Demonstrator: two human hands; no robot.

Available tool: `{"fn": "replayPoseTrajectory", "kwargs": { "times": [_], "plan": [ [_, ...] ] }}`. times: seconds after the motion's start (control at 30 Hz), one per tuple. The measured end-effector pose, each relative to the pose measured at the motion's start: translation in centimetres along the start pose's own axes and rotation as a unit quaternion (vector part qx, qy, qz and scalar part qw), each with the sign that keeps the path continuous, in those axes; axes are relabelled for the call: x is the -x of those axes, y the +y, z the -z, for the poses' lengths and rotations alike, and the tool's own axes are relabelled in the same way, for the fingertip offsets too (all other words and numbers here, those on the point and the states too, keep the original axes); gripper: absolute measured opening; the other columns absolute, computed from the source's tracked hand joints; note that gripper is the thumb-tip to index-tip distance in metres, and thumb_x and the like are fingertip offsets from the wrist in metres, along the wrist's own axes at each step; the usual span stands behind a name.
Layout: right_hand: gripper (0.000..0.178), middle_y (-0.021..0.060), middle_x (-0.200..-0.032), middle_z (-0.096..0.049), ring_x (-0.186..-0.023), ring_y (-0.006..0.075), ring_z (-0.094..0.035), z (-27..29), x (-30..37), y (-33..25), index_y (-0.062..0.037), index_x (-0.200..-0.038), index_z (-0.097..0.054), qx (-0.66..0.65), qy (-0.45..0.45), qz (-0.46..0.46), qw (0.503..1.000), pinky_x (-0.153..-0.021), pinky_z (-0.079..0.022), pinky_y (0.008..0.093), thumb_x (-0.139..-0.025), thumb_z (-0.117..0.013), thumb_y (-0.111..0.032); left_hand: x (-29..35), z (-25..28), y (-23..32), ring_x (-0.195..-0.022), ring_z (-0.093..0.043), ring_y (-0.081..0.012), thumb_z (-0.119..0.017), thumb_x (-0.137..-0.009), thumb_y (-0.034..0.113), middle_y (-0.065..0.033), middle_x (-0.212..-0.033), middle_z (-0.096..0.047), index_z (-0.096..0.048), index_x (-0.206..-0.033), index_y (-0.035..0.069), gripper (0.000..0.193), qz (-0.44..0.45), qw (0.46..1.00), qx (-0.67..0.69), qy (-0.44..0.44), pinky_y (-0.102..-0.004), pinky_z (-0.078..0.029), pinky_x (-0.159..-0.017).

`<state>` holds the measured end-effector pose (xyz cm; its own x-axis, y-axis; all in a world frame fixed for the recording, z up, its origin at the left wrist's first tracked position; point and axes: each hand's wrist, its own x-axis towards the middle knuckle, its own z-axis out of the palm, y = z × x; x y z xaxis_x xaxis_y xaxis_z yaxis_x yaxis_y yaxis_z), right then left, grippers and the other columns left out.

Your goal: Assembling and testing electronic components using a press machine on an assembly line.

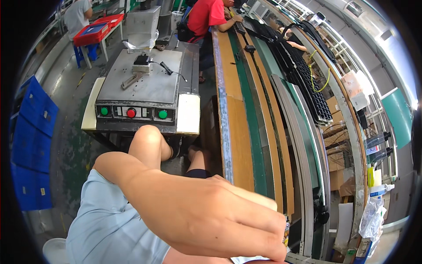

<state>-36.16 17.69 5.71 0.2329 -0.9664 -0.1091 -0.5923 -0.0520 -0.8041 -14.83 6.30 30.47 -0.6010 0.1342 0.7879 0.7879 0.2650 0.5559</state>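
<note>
My left hand fills the lower middle of the head view, very close to the camera. Its forearm crosses from the left, over my lap in light blue cloth. The fingers lie together and point right, their tips next to a small yellow-labelled item at the bench edge. The palm side is hidden, so I cannot see whether it holds anything. A white scrap shows just under the hand. My right hand is not visible. My bare knee rises toward a grey machine.
The grey machine with a red button between two green ones stands ahead. A wood-edged bench with a green conveyor belt runs along the right, carrying long black grille parts. A person in red works farther along. Blue crates stand at left.
</note>
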Motion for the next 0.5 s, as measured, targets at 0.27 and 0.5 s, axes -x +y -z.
{"fn": "replayPoseTrajectory", "kwargs": {
  "times": [0.27,0.5],
  "plan": [
    [0.031,0.0143,-0.106,-0.062,-0.094,0.0297,-0.062,2.3,-0.4,-5.6,0.0028,-0.115,-0.061,0.012,0.000,-0.033,0.999,-0.084,-0.051,0.0353,-0.086,-0.066,-0.008,0.1,0.0,-0.8,-0.069,-0.050,-0.0230,-0.054,-0.096,0.003,-0.0107,-0.085,-0.057,-0.060,-0.089,-0.001,0.010,0.016,0.993,0.110,0.034,-0.0296,-0.044,-0.064],
    [0.030,0.0151,-0.105,-0.061,-0.097,0.0296,-0.061,2.6,-0.4,-6.9,0.0032,-0.115,-0.061,-0.002,0.005,-0.061,0.998,-0.085,-0.050,0.0350,-0.087,-0.065,-0.008,0.2,0.5,-1.3,-0.067,-0.049,-0.0226,-0.054,-0.095,0.003,-0.0097,-0.084,-0.057,-0.060,-0.088,0.000,0.009,0.018,0.982,0.184,0.029,-0.0299,-0.043,-0.063]
  ]
}}
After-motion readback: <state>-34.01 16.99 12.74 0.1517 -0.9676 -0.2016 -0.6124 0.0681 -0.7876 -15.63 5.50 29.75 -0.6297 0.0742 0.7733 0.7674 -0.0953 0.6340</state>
